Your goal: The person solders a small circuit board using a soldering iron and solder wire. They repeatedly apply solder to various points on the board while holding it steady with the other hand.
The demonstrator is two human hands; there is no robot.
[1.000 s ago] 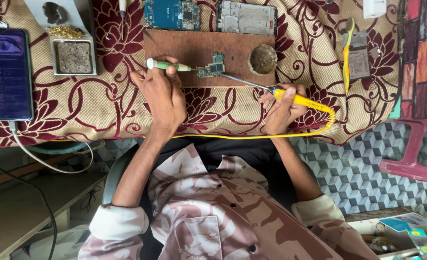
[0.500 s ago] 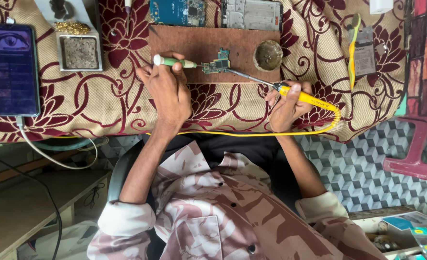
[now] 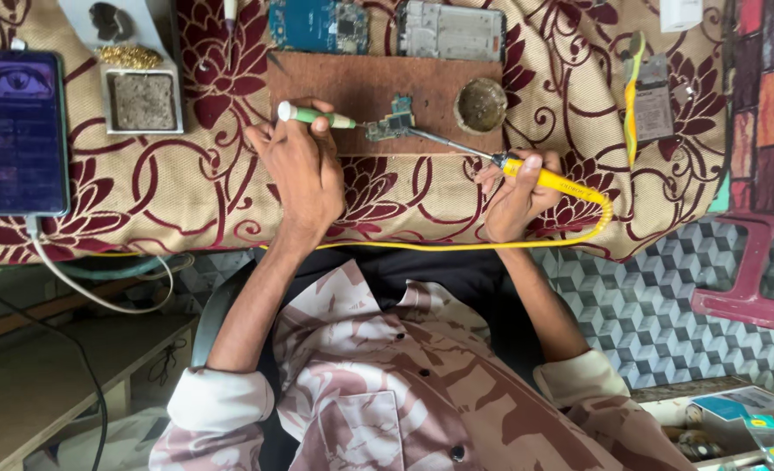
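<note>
Person seated at the bench, patterned shirt with white cuffs nearest the camera, forearms reaching out to a wooden board that lies on a floral cloth.

Left hand: fingers curled tight around a green-handled tool, resting just at the board's near edge. Tool lies roughly level, tip pointing at a small circuit board.

Right hand: closed in a pen-like grip on the yellow handle of a soldering iron, off the board's near right corner. The iron's metal shaft runs up and left onto the board; its tip meets the small circuit board from the opposite side to the green tool. The yellow cord loops from the handle along the cloth's near edge.

Small circuit board: sits on the wooden board near its front edge, about midway, between the two tool tips.

On the board, right of the circuit piece: a round tin, dull and soiled inside.

Left of the board: a square tray with a grey pad; further left a phone, screen lit, cable leading off its near end.

Beyond the board's far edge: a blue circuit board and a bare phone frame, side by side.

Far right of the board: a grey module with a yellow strip.
</note>
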